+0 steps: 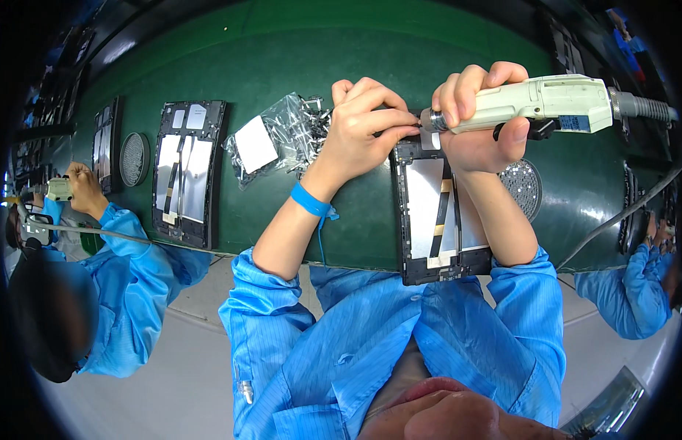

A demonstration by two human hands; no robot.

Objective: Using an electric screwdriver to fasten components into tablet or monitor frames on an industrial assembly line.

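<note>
My right hand [473, 150] grips a pale green electric screwdriver [553, 103], held sideways with its nose toward the left. My left hand [363, 128] is pinched at that nose; whatever lies between its fingertips is too small to make out. A blue wrist strap [309, 200] circles my left wrist. Under both hands lies an opened tablet-like device [425, 191] with a black frame, silver plates and a dark ribbon cable. My right forearm hides part of it. Just right of that forearm is a round dish of small metal parts [528, 192], probably screws.
Left of my hands lies a clear plastic bag of small parts [293, 136] with a white label. Farther left are a second opened device [187, 172] and another round dish [135, 159]. A cable [627, 216] curves along the right. Co-workers in blue sit at both sides.
</note>
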